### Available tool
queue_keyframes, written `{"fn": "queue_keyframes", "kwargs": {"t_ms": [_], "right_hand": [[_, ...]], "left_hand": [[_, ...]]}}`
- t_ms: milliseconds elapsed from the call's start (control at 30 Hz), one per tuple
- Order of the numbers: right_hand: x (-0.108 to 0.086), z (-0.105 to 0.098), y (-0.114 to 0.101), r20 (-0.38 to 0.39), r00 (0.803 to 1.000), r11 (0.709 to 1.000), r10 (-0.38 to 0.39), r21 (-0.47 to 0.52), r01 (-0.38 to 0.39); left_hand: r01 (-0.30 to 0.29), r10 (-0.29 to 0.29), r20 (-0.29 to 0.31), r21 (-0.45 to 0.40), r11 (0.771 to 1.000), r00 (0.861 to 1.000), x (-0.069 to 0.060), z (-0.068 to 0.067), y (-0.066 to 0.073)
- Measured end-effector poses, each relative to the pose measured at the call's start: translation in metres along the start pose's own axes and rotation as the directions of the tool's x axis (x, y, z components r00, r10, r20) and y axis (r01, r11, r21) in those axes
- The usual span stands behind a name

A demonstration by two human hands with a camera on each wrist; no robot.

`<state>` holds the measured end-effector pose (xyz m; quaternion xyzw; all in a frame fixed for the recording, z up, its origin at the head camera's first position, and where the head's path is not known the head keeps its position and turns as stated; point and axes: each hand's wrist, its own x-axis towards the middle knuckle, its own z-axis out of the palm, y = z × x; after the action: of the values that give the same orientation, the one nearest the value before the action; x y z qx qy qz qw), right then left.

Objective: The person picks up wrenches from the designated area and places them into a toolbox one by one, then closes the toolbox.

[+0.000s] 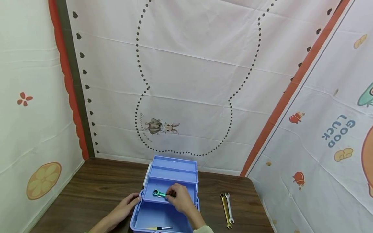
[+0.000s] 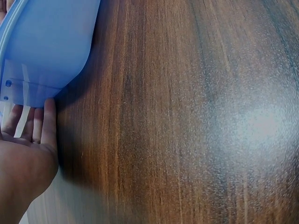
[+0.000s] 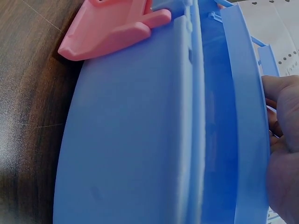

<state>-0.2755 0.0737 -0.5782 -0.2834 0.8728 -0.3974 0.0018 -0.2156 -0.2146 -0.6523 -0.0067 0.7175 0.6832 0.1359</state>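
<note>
A blue toolbox [image 1: 137,213] stands unfolded on the table, its trays [image 1: 186,189] raised at the back. My right hand [image 1: 180,200] is over the lower tray and pinches one end of a green ratchet wrench [image 1: 157,193]; the ring end points left. In the right wrist view that hand [image 3: 285,126] reaches past the tray's edge, and the wrench is hidden. My left hand [image 1: 126,207] rests against the toolbox's left side. Its fingers [image 2: 48,122] lie fairly straight on the wall in the left wrist view. A screwdriver [image 1: 160,228] lies in the toolbox's bottom.
To the right on the wooden table [image 1: 239,187] lie a gold wrench [image 1: 225,210] and a silver wrench [image 1: 229,207], side by side. A pink latch [image 3: 107,32] sticks out from the toolbox's front. Printed cloth [image 1: 186,81] hangs behind the table and at both sides.
</note>
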Motion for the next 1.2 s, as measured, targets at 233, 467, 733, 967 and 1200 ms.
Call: {"fn": "queue_keyframes", "kwargs": {"t_ms": [233,467,733,967,1200], "right_hand": [[-0.001,0.001,0.002,-0.026,1.0,1.0,-0.005,0.027,0.006],[-0.003,0.0,0.003,-0.116,0.993,0.998,-0.029,0.059,0.036],[-0.002,-0.014,0.0,-0.052,0.999,0.983,-0.007,0.184,0.017],[-0.012,-0.04,-0.002,-0.035,0.998,0.983,-0.055,0.172,0.06],[-0.027,-0.076,0.01,-0.114,0.989,0.991,-0.091,0.086,0.101]], "left_hand": [[0.026,-0.025,-0.044,0.038,0.999,0.999,0.002,0.001,0.0],[0.004,-0.004,-0.009,0.001,1.0,1.0,0.001,0.001,-0.001],[-0.003,0.003,0.011,-0.014,1.0,1.0,0.003,-0.002,-0.005],[0.001,-0.001,0.0,-0.013,1.0,1.0,0.001,-0.001,-0.001],[0.001,-0.001,0.005,-0.019,1.0,1.0,0.002,-0.001,-0.004]]}}
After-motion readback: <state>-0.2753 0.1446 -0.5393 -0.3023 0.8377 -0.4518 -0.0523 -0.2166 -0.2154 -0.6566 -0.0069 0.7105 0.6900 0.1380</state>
